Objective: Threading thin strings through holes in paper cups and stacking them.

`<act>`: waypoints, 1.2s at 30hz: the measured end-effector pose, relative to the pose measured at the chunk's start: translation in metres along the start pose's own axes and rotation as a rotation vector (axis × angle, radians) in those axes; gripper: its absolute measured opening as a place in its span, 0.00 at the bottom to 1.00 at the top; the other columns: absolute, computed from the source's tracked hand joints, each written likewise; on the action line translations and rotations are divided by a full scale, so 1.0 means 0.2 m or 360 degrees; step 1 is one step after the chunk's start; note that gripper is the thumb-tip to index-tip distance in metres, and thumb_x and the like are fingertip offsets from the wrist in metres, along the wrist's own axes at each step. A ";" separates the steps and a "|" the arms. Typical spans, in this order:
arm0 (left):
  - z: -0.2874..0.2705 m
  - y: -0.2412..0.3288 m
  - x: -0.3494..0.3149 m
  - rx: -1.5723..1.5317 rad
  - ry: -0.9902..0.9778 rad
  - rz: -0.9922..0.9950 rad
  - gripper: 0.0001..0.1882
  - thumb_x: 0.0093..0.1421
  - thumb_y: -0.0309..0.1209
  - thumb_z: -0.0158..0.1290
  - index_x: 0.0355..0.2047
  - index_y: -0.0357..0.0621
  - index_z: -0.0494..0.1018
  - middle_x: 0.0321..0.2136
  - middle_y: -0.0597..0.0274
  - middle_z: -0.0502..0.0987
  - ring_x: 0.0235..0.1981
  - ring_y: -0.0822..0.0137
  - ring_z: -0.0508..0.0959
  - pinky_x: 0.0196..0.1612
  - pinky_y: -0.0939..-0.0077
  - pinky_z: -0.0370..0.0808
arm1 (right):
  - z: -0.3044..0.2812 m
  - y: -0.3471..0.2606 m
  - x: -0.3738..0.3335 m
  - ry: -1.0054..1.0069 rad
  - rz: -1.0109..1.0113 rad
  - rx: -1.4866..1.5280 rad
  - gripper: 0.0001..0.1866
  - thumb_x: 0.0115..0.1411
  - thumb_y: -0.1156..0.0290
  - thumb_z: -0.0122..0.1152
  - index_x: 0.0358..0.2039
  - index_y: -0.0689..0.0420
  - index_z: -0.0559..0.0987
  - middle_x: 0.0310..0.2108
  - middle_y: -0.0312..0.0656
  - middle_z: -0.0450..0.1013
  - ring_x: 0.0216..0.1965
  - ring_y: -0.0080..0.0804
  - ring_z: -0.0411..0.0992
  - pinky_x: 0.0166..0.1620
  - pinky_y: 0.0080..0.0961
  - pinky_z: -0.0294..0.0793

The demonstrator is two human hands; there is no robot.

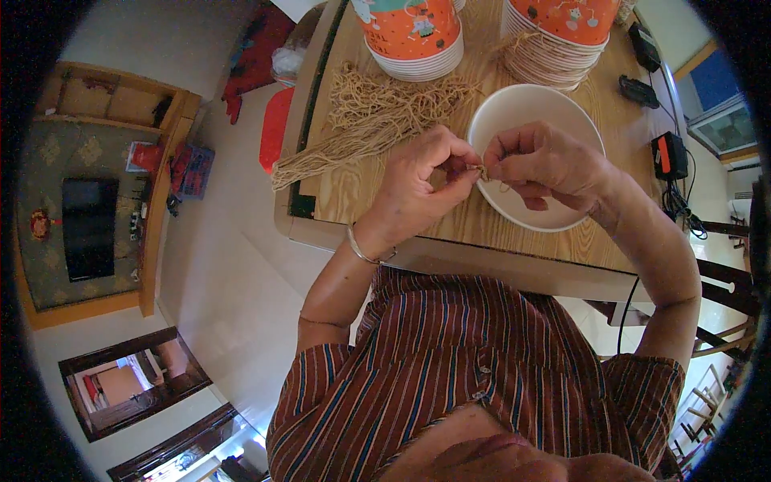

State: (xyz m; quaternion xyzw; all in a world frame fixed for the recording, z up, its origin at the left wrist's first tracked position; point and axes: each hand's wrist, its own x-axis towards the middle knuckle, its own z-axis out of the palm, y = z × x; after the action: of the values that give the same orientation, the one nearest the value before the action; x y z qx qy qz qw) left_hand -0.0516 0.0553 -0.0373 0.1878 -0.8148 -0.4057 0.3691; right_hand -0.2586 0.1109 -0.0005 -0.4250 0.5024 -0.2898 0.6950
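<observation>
My left hand (430, 181) and my right hand (550, 165) meet fingertip to fingertip, both pinching a short bit of tan twine (483, 170). A small loose loop of it hangs below the fingers. The right hand is over a white paper tub (574, 120) that stands at the table's front. Left of the tub, a bundle of tan twine strands (361, 132) lies spread out, loose and tangled at its far end. Whether the twine between my fingers is knotted cannot be made out.
Stacked orange-printed paper tubs (414, 40) stand at the back, with a second stack (562, 36) to the right, twine hanging about it. Black adapters and cables (671, 157) line the right edge of the wooden table (450, 233). A red stool (277, 120) is beyond the left edge.
</observation>
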 end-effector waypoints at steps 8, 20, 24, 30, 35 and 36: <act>-0.01 0.02 -0.01 0.0118 -0.0012 -0.0004 0.07 0.50 0.18 0.59 0.30 0.40 0.75 0.28 0.62 0.76 0.31 0.67 0.78 0.37 0.74 0.75 | 0.00 0.00 0.00 -0.0069 -0.0008 0.0066 0.07 0.57 0.67 0.60 0.28 0.58 0.78 0.18 0.30 0.66 0.14 0.18 0.64 0.17 0.16 0.64; -0.01 0.01 0.01 0.0048 -0.0127 -0.0105 0.06 0.51 0.17 0.57 0.29 0.39 0.73 0.25 0.62 0.73 0.28 0.70 0.75 0.33 0.77 0.73 | 0.02 0.01 -0.01 0.0149 -0.0296 -0.0537 0.02 0.60 0.74 0.57 0.31 0.57 0.75 0.21 0.27 0.66 0.17 0.12 0.61 0.20 0.13 0.61; -0.02 -0.03 -0.01 -0.0219 -0.0137 -0.0256 0.04 0.54 0.17 0.56 0.29 0.38 0.73 0.27 0.66 0.72 0.27 0.76 0.73 0.31 0.82 0.70 | 0.03 0.06 0.01 0.0297 -0.0768 -0.0915 0.03 0.59 0.77 0.57 0.32 0.58 0.72 0.22 0.28 0.67 0.22 0.14 0.61 0.25 0.16 0.63; 0.00 -0.02 -0.01 -0.0429 -0.0146 -0.0496 0.03 0.57 0.21 0.56 0.32 0.38 0.75 0.25 0.71 0.71 0.25 0.83 0.69 0.27 0.87 0.67 | 0.04 0.07 -0.01 0.0418 -0.0927 -0.1036 0.08 0.56 0.75 0.59 0.36 0.59 0.72 0.24 0.45 0.73 0.27 0.36 0.74 0.32 0.32 0.73; 0.01 -0.07 -0.03 -0.0521 -0.0111 -0.0566 0.02 0.58 0.22 0.56 0.33 0.39 0.75 0.25 0.73 0.72 0.24 0.84 0.71 0.26 0.87 0.68 | 0.06 0.05 -0.05 0.0339 -0.0935 -0.1176 0.09 0.54 0.81 0.59 0.34 0.62 0.70 0.28 0.42 0.73 0.32 0.29 0.75 0.37 0.26 0.74; 0.01 -0.06 -0.03 -0.0600 -0.0121 -0.0611 0.02 0.59 0.22 0.56 0.33 0.39 0.75 0.25 0.73 0.73 0.23 0.84 0.72 0.26 0.88 0.68 | 0.07 0.04 -0.06 0.0340 -0.0962 -0.1194 0.09 0.54 0.80 0.60 0.35 0.62 0.70 0.28 0.43 0.73 0.31 0.31 0.75 0.37 0.26 0.74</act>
State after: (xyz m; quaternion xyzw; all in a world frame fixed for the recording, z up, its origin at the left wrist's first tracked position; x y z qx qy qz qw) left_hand -0.0486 0.0526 -0.0493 0.2516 -0.6876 -0.6195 0.2831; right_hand -0.2500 0.1286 -0.0006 -0.7406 0.4949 -0.3195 0.3234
